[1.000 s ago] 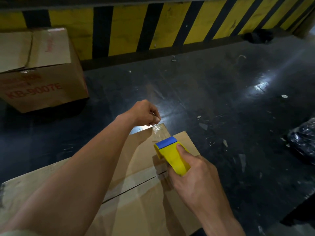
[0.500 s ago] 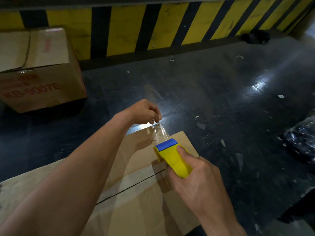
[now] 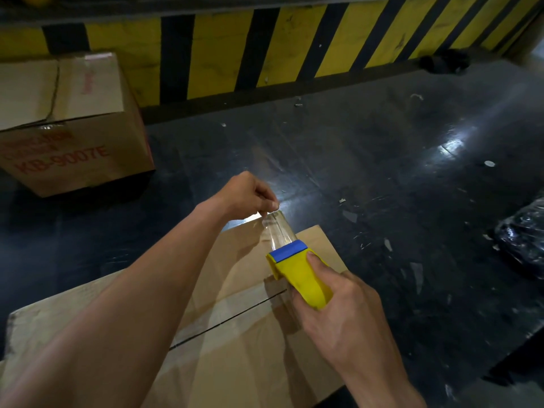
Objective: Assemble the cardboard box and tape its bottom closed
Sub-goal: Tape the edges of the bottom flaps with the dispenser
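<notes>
Tape (image 3: 276,231), clear and shiny, is stretched tight between the two hands near the middle of the frame. The left hand (image 3: 250,195) pinches the loose end of the tape with its fingertips, just past the far edge of the cardboard box (image 3: 235,363), and the other fingers are curled in. I think it holds the end there so it can stick it down over the edge. The right hand (image 3: 338,313) is wrapped around a yellow tape holder (image 3: 303,275) with a blue tip, thumb pressed flat on top, fingers closed under it. It holds the tool low over the box so the tape can run flat. The box fills the lower left of the frame and sits on the dark floor (image 3: 382,172). Its bottom flaps are folded shut, and a thin dark gap (image 3: 229,318) runs where they meet. No tape seems to be on that gap yet, though I cannot be sure, since tape is clear. Another box (image 3: 73,128) with red letters sits in the upper left of the frame, by the yellow and black striped wall (image 3: 294,48).
</notes>
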